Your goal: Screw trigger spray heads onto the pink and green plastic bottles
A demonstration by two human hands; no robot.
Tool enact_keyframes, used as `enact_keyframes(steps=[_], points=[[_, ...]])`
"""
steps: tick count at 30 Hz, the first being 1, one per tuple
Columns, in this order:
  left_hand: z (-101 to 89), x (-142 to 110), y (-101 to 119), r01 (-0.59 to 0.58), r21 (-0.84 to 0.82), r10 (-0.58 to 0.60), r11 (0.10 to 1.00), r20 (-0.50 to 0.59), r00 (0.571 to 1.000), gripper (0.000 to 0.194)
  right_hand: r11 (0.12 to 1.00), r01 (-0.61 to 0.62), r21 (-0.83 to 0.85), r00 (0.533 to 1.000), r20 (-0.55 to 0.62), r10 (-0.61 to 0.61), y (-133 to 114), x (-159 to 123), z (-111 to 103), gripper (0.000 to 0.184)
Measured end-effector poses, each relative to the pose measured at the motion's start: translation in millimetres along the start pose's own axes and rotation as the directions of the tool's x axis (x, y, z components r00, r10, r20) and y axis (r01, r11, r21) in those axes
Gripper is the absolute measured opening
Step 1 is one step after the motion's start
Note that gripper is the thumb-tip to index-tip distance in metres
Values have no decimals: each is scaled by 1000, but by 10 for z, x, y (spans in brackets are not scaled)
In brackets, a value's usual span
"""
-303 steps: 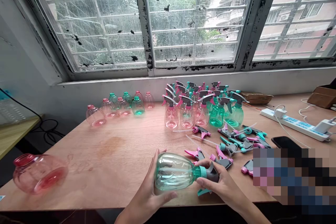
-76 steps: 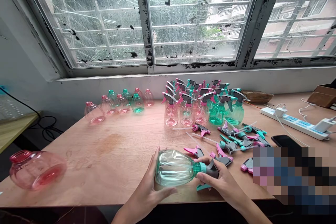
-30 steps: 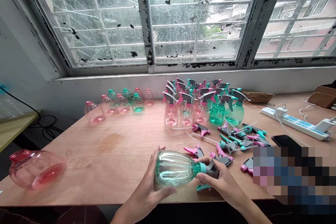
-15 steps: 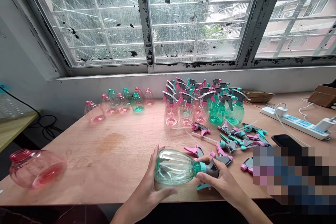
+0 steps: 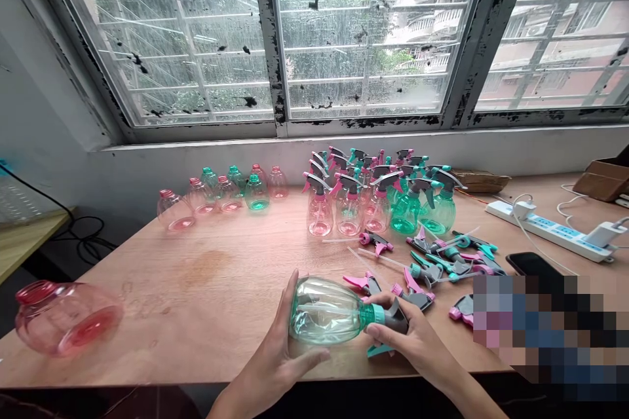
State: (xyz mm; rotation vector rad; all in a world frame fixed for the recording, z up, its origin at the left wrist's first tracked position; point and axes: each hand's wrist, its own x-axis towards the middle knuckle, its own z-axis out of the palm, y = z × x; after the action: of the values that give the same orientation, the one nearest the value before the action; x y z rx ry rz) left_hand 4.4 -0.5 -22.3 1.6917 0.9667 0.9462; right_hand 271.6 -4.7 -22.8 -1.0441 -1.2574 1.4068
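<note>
A clear green spray bottle [image 5: 327,310] lies on its side near the front edge of the wooden table [image 5: 221,275]. My left hand [image 5: 275,360] wraps round its round body. My right hand [image 5: 413,340] grips its grey and teal trigger head [image 5: 390,321] at the neck. Both hands are closed on the bottle.
Several finished pink and green spray bottles [image 5: 378,200] stand at the back middle, capless bottles [image 5: 230,193] to their left. Loose trigger heads [image 5: 437,265] lie right of my hands. A pink bottle [image 5: 66,317] lies at the front left. A power strip [image 5: 550,229] and phone [image 5: 533,265] sit right.
The bottle has turned slightly in my hands over the frames; both hands stay in the same grip and place.
</note>
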Motion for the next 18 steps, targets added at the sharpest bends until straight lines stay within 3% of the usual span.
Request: enact_keyframes(steps=[4,18], points=[[-25,-5,37,56,-36,-55,998,22,998,106,1000,12,-15,1000,-1,-12,-1,-3,-2,37],[-3,-8,58,69,23,-69,997,7,998,96,999,-15,-38,1000,1,15,25,-3,-26,42]])
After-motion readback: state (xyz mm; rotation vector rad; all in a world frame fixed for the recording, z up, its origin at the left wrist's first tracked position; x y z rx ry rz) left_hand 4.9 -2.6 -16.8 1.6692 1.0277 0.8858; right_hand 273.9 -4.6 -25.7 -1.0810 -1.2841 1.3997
